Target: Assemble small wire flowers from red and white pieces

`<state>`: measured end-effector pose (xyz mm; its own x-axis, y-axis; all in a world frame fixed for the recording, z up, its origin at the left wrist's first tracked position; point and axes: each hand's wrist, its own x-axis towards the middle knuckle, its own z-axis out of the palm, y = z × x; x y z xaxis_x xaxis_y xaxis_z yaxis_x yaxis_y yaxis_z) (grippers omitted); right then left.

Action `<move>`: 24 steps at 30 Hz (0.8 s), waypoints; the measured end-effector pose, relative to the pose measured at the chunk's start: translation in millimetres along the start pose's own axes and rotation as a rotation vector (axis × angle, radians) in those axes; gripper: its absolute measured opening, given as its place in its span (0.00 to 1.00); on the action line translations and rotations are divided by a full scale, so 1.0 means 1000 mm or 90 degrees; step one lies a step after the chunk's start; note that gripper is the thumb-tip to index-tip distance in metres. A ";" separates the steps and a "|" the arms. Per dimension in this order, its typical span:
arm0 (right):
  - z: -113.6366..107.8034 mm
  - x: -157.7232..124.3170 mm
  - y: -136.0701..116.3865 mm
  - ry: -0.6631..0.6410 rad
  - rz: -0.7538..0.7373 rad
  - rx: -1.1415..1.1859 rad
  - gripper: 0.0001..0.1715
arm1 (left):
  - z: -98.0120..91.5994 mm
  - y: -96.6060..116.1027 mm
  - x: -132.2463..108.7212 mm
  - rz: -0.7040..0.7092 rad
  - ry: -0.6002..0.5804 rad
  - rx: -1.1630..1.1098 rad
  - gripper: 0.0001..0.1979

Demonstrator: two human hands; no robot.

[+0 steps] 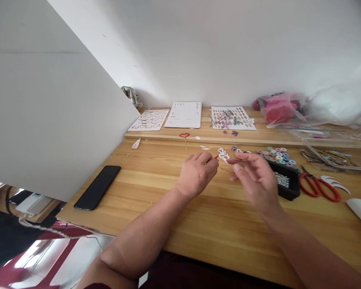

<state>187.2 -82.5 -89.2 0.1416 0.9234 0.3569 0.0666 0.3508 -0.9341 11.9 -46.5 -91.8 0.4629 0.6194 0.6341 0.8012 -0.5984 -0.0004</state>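
My left hand (198, 172) is closed over the middle of the wooden table (144, 168), pinching a small red piece (216, 157) whose tip shows at the fingers. From it a thin orange-red thread (225, 170) runs toward my right hand (255, 176). The right thumb and fingers are curled near the thread's end; what they pinch is too small to make out. White paper cutouts (223, 154) lie just beyond both hands. A red outline shape (184, 135) with a thread tail rests farther back, by the raised ledge.
Right of my hands are a black tray (291, 185) of beads, thread spools (278, 155) and red-handled scissors (319, 185). A black phone (98, 188) lies left, near a small tube (136, 143). Patterned sheets (183, 115) and plastic bags (284, 108) occupy the back ledge.
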 end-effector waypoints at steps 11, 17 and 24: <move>0.010 -0.009 0.012 -0.090 0.038 -0.017 0.21 | -0.001 0.005 -0.004 0.038 0.015 0.034 0.10; 0.006 -0.010 0.006 -0.119 -0.020 -0.262 0.18 | 0.003 0.009 -0.003 0.047 -0.062 -0.010 0.09; -0.003 -0.006 0.006 -0.099 -0.205 -0.499 0.16 | 0.010 0.009 -0.002 0.021 -0.127 -0.130 0.11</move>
<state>189.9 -86.0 -96.9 -0.1346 0.8287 0.5433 0.7512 0.4429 -0.4894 22.0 -48.0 -100.6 0.5690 0.6736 0.4718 0.7011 -0.6972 0.1499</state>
